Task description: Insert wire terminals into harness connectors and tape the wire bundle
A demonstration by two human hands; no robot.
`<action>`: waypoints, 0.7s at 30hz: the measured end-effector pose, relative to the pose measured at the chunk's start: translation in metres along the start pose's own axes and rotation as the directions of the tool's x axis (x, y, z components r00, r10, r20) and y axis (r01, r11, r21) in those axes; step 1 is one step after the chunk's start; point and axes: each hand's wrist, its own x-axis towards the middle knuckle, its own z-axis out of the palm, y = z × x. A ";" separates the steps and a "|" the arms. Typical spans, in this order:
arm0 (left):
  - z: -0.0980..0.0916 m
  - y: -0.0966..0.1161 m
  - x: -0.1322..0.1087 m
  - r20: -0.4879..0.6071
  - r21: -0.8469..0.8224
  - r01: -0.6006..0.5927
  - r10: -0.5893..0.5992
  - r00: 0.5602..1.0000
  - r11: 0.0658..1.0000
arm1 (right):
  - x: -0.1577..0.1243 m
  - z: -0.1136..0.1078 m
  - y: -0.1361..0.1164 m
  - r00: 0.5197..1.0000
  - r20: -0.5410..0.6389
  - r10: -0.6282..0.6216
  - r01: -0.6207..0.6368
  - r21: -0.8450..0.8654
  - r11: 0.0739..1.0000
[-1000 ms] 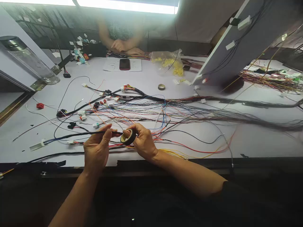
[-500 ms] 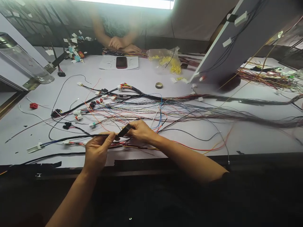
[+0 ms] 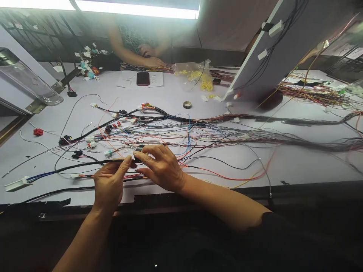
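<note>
My left hand (image 3: 110, 181) pinches a black-wrapped wire bundle (image 3: 76, 164) between thumb and fingers. At the bundle's left end, blue wires enter a white connector (image 3: 18, 184). Close against the left fingertips, my right hand (image 3: 163, 168) is closed on a roll of black tape (image 3: 138, 149), which its fingers partly cover. The tape lies right at the bundle; how far it is wound on is hidden. Beneath and behind the hands run many loose thin wires (image 3: 210, 138). A white connector with a green part (image 3: 108, 153) lies just beyond my left hand.
A second tape roll (image 3: 187, 104) lies mid-table. Farther back are a phone (image 3: 143, 79) on paper, a bag of yellow parts (image 3: 193, 75) and another person's arms (image 3: 133, 56). A slanted board (image 3: 255, 56) rises at right; a clear bottle (image 3: 31, 81) stands left.
My right hand has turned and closed in on the left fingertips, and the stretched tape strip between the hands no longer shows. The bundle's white connector has shifted left. The other person's hands moved.
</note>
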 end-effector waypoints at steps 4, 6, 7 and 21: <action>-0.006 0.003 -0.003 0.044 0.040 -0.032 0.030 0.999 0.999 | 0.003 0.017 0.003 0.997 0.071 0.004 0.004 -0.114 0.993; -0.009 0.005 -0.003 0.094 0.131 -0.147 0.135 0.986 0.980 | 0.001 0.023 0.006 0.996 0.093 -0.005 0.016 -0.121 0.993; -0.010 0.006 -0.002 0.125 0.175 -0.226 0.206 0.970 0.958 | 0.000 0.025 0.006 0.995 0.101 0.002 0.010 -0.120 0.993; -0.006 0.011 0.005 0.057 0.100 -0.081 0.075 0.996 0.992 | -0.008 0.003 0.008 0.992 0.113 0.056 -0.068 0.098 0.993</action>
